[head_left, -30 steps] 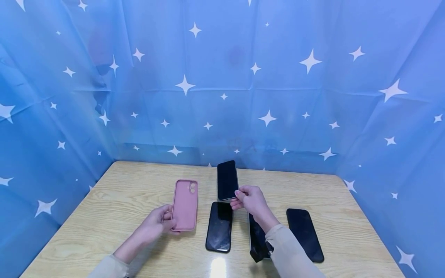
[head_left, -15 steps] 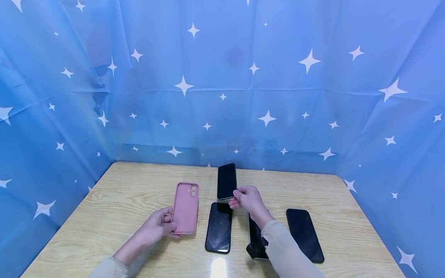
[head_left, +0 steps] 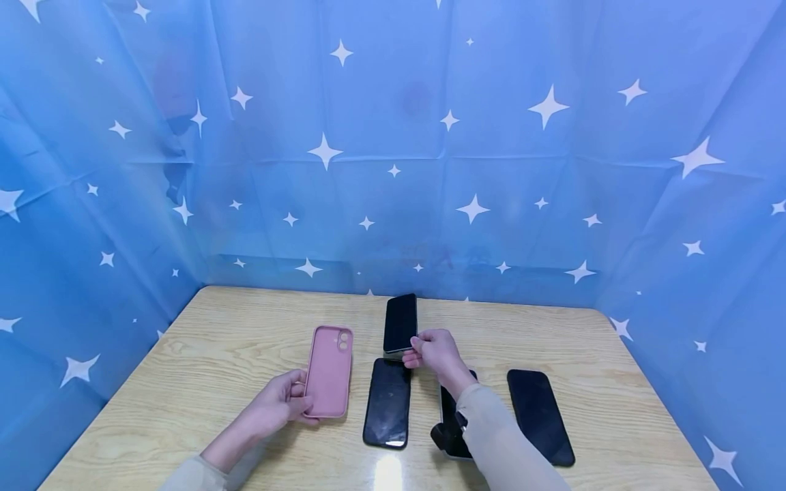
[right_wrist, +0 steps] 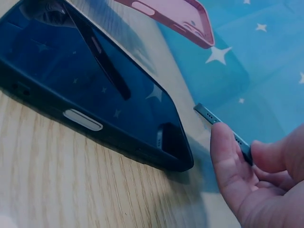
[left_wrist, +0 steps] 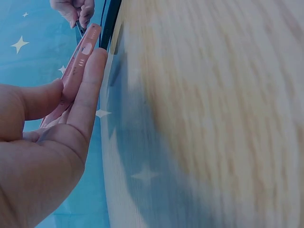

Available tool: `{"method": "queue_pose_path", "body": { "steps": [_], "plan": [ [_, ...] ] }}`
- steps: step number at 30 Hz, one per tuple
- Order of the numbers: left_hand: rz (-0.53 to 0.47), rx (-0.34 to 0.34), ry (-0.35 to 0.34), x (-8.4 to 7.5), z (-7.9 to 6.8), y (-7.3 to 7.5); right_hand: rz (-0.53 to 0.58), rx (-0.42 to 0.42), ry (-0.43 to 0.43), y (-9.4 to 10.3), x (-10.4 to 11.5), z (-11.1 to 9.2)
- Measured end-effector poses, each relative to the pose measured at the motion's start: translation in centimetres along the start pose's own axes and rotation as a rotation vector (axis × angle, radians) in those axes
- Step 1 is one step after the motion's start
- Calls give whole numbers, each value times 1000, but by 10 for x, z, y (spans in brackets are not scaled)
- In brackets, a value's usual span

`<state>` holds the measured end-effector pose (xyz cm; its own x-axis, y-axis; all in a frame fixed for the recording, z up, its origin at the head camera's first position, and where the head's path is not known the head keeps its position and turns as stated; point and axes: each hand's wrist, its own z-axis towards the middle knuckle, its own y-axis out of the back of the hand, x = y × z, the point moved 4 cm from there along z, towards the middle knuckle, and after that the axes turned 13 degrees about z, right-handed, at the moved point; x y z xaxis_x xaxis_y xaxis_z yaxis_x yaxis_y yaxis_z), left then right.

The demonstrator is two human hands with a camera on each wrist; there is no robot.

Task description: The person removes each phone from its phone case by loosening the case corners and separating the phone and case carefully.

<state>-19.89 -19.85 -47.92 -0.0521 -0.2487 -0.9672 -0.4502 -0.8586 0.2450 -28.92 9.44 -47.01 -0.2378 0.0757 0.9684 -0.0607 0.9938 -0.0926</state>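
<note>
My left hand [head_left: 278, 404] holds a pink phone case [head_left: 329, 375] by its lower left edge, thumb on the near side. The hollow inside of the case faces me, camera cutout at top right. In the left wrist view the case [left_wrist: 78, 66] shows edge-on between thumb and fingers. My right hand [head_left: 437, 353] pinches the lower right corner of a black-screened phone [head_left: 400, 324], which tilts back beyond the other phones. Its thin bottom edge [right_wrist: 207, 114] with small holes shows in the right wrist view. Just nearer lies another phone [head_left: 387, 406], screen up.
Under my right forearm lies a partly hidden phone [head_left: 451, 409], with a small black object [head_left: 439, 435] overlapping it. Farther right is another dark phone [head_left: 540, 417]. All rest on a wooden table [head_left: 245, 327], with a blue star-patterned curtain [head_left: 393, 123] behind and at both sides.
The phone in my right hand has tipped back and its top edge sits lower. The pink case has shifted slightly toward me and to the right. The phones on the table stay put.
</note>
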Motion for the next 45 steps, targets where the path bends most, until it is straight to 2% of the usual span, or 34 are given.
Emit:
{"method": "queue_pose_path", "body": {
  "steps": [12,23,31,45],
  "plan": [
    [12,23,-3,0,0,-1,-10,-4,-77,-1,-3,18],
    [16,32,-14,-2,1,-1,-65,3,-89,-7,-4,27],
    [16,36,-10,-5,2,0,-173,2,-48,-10,-1,27],
    [45,56,-8,-9,0,0,-435,-81,15,-5,-3,34]
  ]
}}
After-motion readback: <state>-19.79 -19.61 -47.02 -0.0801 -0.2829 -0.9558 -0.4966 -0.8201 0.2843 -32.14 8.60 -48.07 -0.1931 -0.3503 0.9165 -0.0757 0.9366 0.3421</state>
